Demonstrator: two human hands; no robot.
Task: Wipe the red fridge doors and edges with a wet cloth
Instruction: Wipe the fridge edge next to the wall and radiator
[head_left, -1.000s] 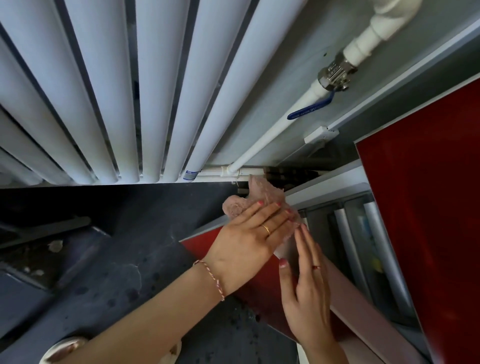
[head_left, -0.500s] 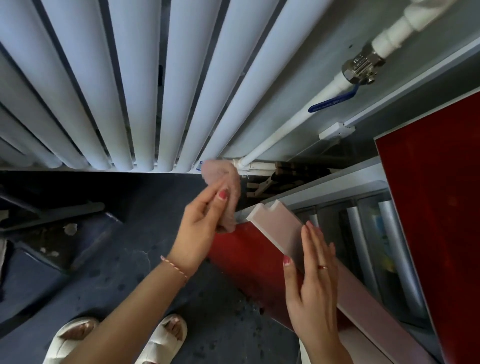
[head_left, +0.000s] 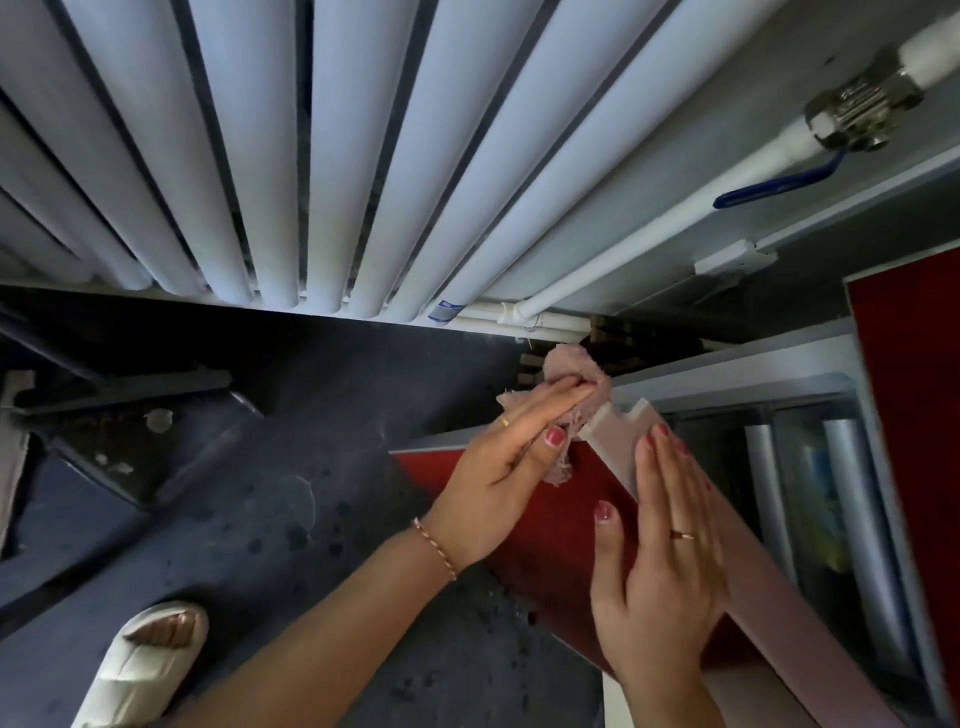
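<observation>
The lower red fridge door (head_left: 550, 525) stands swung open, its pale top edge (head_left: 618, 431) running toward me. My left hand (head_left: 498, 467) pinches a crumpled pink cloth (head_left: 576, 379) between thumb and fingers and holds it against the far corner of that edge. My right hand (head_left: 660, 561) lies flat with straight fingers on the pale edge, thumb on the red face. The upper red door (head_left: 914, 415) fills the right side.
A white column radiator (head_left: 311, 156) covers the wall above, with a white pipe and a blue-handled valve (head_left: 779, 182) at the right. Fridge shelves with bottles (head_left: 821, 493) show behind the door. My sandalled foot (head_left: 145, 654) stands on the dark floor (head_left: 234, 519).
My left hand lifted the cloth off the door edge toward the radiator, then brought it back down to the far corner. My right hand stayed flat on the edge.
</observation>
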